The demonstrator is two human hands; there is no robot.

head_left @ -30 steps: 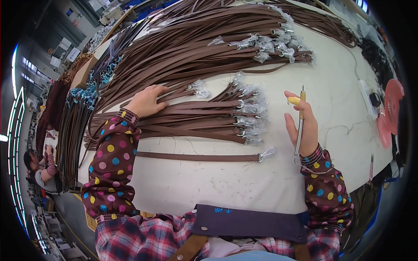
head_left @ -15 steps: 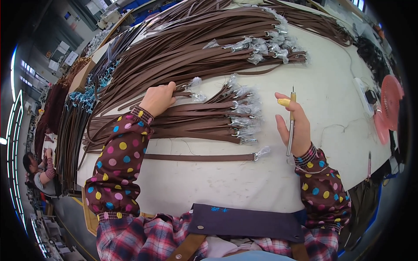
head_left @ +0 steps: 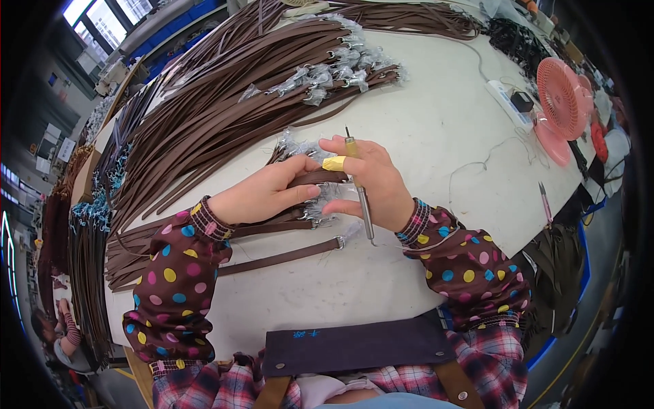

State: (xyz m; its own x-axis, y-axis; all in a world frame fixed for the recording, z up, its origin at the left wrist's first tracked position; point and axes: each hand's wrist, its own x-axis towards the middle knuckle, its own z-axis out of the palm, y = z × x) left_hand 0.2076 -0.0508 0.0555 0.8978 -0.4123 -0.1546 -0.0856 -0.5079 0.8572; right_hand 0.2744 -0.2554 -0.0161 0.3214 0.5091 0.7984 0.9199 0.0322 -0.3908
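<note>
My left hand (head_left: 269,191) pinches a brown strap (head_left: 320,176) close to its metal-fitted, plastic-wrapped end. Facing it, my right hand (head_left: 378,180) carries a slim pen-like tool (head_left: 363,194) with a yellowish grip, a metal shaft and a thin dark point facing away from me; one finger is wrapped in yellow tape. The fingertips of both hands come close around the strap end, and exactly what they touch there is partly hidden. Beneath them lies a row of similar straps (head_left: 272,227), and a single strap (head_left: 279,259) rests nearer to me.
A large pile of brown straps (head_left: 225,102) with plastic-wrapped metal ends covers the far left of the white table (head_left: 436,136). To the right are a pink fan (head_left: 562,92), a power strip (head_left: 507,102) and a pointed tool (head_left: 546,204). Another person (head_left: 65,334) sits far left.
My left hand has brought a strap end toward me and to the right. My right hand has moved left to meet it, still carrying the tool. The whole view has turned.
</note>
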